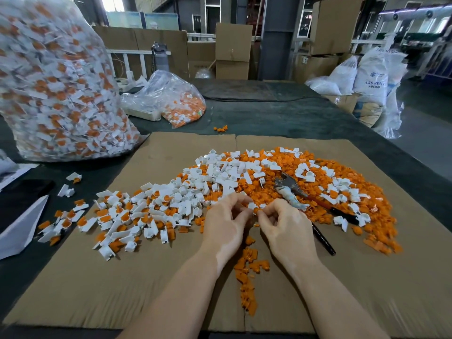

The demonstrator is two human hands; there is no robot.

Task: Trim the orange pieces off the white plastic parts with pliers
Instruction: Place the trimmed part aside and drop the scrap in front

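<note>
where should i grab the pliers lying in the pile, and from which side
Probably by the handles, from the right. The pliers lie flat on the orange pieces, metal head pointing up-left, dark handles trailing down-right toward the right hand. The nearer handle's end lies bare on the cardboard. Both hands are pinching a part now.

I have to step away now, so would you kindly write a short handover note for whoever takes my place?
Left hand and right hand together pinch one white part with orange piece.
Pliers lie unheld on the pile, right of the hands.
Done: loose orange offcuts and trimmed white parts heaped on the cardboard.
Left: untrimmed parts at the left, plus the big full bag.
</note>
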